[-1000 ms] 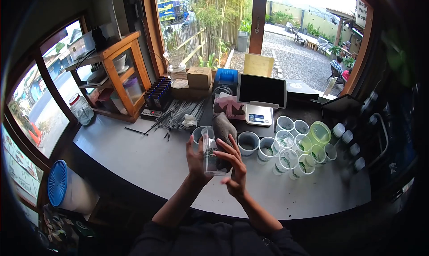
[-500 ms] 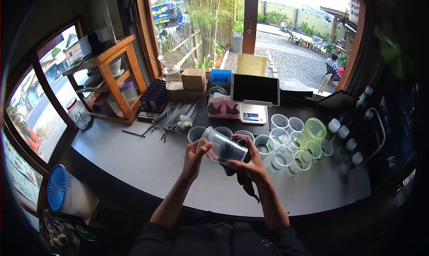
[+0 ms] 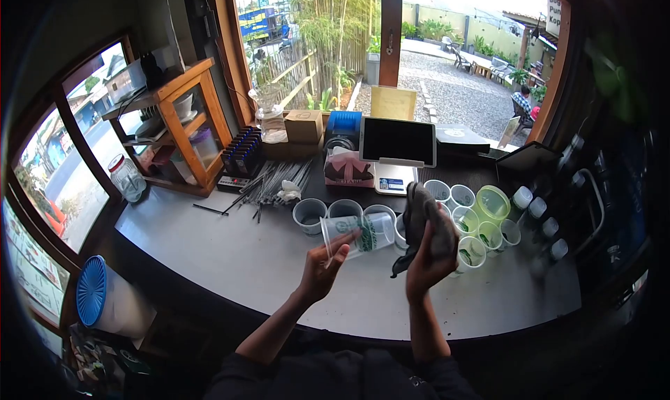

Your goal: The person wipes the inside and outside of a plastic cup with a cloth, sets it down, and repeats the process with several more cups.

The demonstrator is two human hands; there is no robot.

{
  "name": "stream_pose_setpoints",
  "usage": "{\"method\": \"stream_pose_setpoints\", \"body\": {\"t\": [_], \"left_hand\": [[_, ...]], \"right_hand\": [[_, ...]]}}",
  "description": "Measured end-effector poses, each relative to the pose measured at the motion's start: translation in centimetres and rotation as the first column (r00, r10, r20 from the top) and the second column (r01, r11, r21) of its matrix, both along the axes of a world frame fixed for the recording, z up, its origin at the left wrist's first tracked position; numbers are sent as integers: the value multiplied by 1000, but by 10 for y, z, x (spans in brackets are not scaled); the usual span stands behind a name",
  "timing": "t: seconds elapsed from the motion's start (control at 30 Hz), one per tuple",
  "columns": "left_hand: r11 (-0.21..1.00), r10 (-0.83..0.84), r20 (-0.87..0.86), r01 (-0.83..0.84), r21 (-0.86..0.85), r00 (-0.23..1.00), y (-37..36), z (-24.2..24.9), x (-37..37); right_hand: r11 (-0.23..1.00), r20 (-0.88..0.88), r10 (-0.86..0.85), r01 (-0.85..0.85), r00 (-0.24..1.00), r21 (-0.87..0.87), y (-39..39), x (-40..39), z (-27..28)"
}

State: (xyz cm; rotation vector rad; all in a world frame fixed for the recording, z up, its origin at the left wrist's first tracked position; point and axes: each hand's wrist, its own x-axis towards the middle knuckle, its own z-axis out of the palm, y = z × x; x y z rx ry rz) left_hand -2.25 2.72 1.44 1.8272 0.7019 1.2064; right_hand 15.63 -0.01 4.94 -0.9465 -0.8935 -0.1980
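A clear plastic cup (image 3: 377, 232) with green print lies sideways in my left hand (image 3: 321, 271), its rim toward the left and its base toward the right. The fingers of that hand are closed about the cup near its rim. To the right, my right hand (image 3: 429, 264) grips a dark cloth (image 3: 417, 215), bunched and held up, with one end hanging down. The cloth is apart from the cup's base. Behind the held cup stand several open cups (image 3: 310, 215) in a row. My right hand and the cloth hide part of the group of plastic cups (image 3: 492, 201) on the right.
A tablet (image 3: 398, 140) on a white stand is at the back, beside a pink tissue box (image 3: 347, 169). Black straws (image 3: 276, 180) lie in a pile left of centre. A wooden cabinet (image 3: 195, 121) stands at left; white-capped bottles (image 3: 537, 206) line the right.
My right hand has moved off the cup's base to the right, lifting the cloth upright. The cup has turned in my left hand, so its printed side shows more.
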Motion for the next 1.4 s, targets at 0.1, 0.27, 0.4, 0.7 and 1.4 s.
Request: {"method": "stream_pose_setpoints", "body": {"t": [0.1, 0.27, 0.4, 0.7, 1.4], "left_hand": [[945, -218, 143, 246, -214, 965, -11, -6, 11], [713, -108, 650, 514, -477, 752, -13, -8, 15], [489, -274, 905, 857, -162, 327, -6, -19, 20], [677, -323, 683, 664, -318, 655, -33, -1, 39], [631, -96, 908, 731, -261, 407, -15, 9, 18]], "right_hand": [[990, 405, 103, -53, 908, -133, -9, -28, -19], [860, 464, 498, -351, 733, -370, -17, -45, -59], [890, 543, 455, -339, 706, -304, -22, -33, -79], [967, 248, 203, -154, 947, -204, 0, -14, -3], [777, 60, 622, -607, 780, -167, -3, -71, -45]]}}
